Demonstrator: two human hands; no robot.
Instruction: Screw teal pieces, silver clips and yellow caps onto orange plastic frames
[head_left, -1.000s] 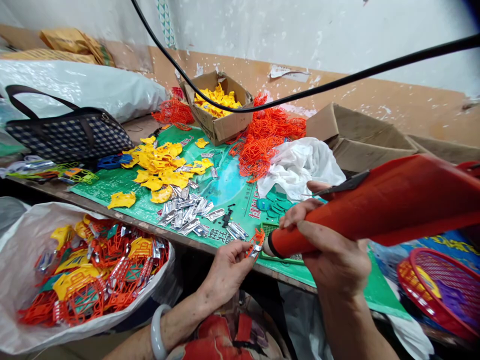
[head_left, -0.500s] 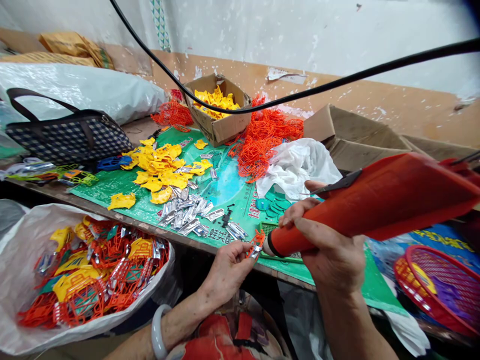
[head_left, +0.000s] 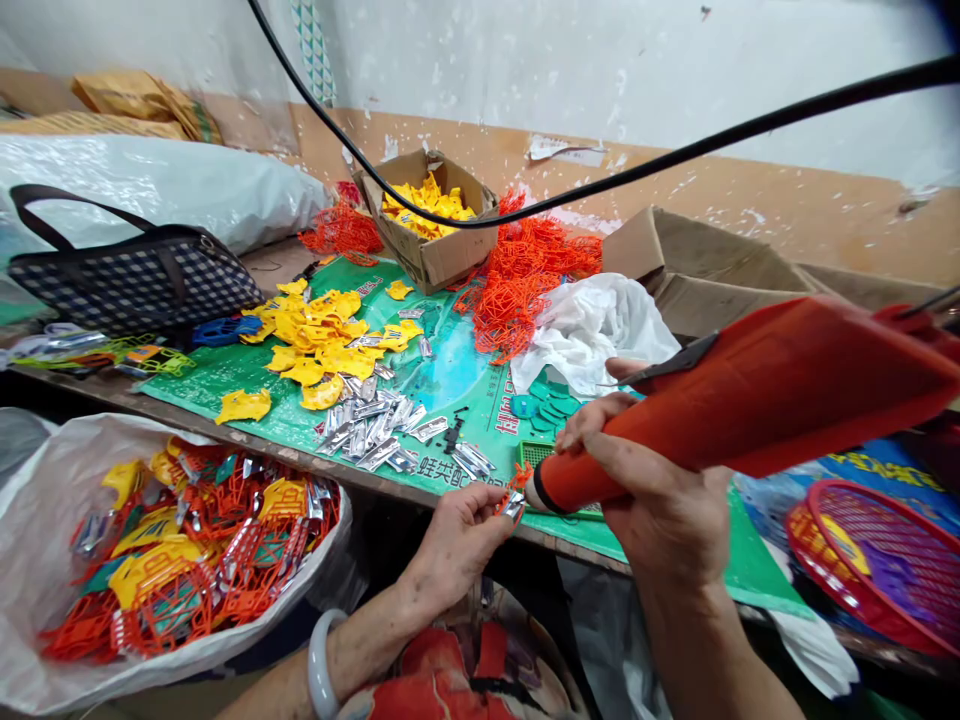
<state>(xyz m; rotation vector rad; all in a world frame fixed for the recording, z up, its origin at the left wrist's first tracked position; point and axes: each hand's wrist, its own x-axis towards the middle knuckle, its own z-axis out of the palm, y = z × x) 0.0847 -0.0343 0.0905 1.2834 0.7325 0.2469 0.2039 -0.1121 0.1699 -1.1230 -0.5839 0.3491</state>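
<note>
The thumb and first fingers of the left hand [head_left: 454,545] are closed in a pinch on a small orange and silver piece [head_left: 514,502], at the near edge of the green sheet [head_left: 199,383]. The fingers of the right hand [head_left: 664,505] are bent around a red tool [head_left: 750,395], partly open by its thickness. Its pale tip [head_left: 533,495] points at the piece; whether they touch, I cannot tell. Just behind the tip, on the green sheet, lies a green tray [head_left: 534,453]. Also on the green sheet are silver pieces [head_left: 364,430], yellow pieces [head_left: 322,340] and flat green pieces [head_left: 553,405]. At the far edge of the green sheet stands a cardboard box [head_left: 446,264], with an orange heap [head_left: 517,290] beside it. In front of the green sheet, lower on its left side, is a filled white sack [head_left: 34,530].
</note>
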